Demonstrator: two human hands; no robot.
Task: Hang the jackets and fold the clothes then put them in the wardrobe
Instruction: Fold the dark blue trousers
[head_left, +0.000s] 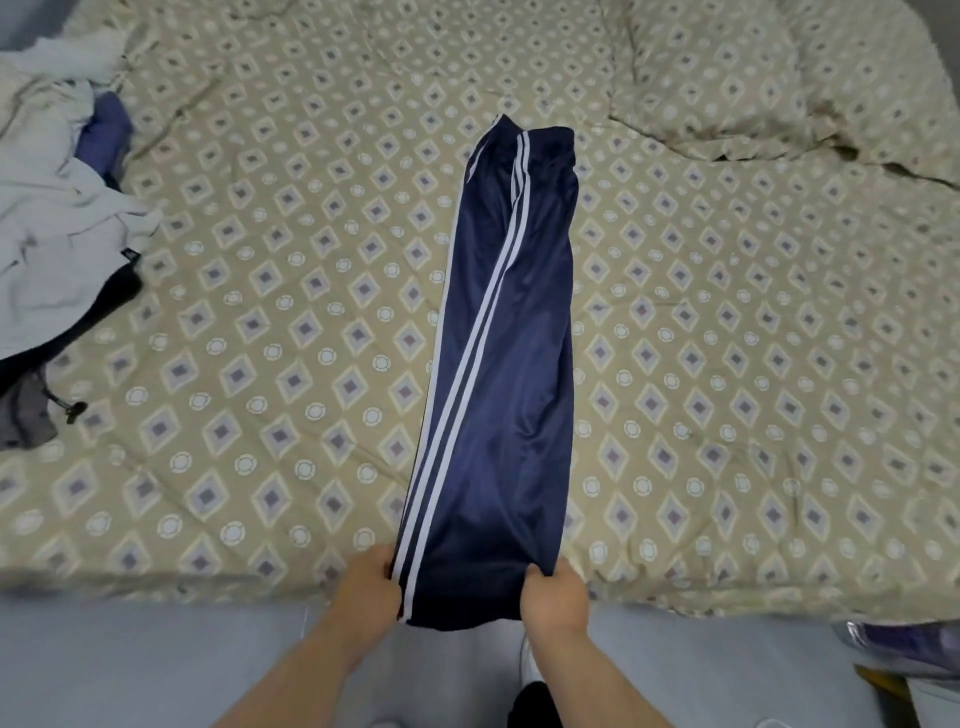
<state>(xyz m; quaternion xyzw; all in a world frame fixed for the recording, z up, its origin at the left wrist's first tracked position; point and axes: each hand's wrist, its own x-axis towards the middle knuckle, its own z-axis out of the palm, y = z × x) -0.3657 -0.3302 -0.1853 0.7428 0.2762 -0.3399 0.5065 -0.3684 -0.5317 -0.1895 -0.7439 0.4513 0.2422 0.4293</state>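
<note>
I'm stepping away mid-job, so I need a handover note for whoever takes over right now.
Left hand and right hand: each grips a near corner of the shiny navy track trousers with white side stripes.
They lie lengthwise, legs together, on the beige diamond-patterned bedspread.
Done: trousers laid out straight.
Left: fold them, then the pale grey clothes pile at the bed's left edge; wardrobe not in view.

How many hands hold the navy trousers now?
2. The left hand grips the navy trousers at the near end's striped left edge; the right hand grips the same end's right edge, both by the bed's near side. No other hand is visible.
</note>
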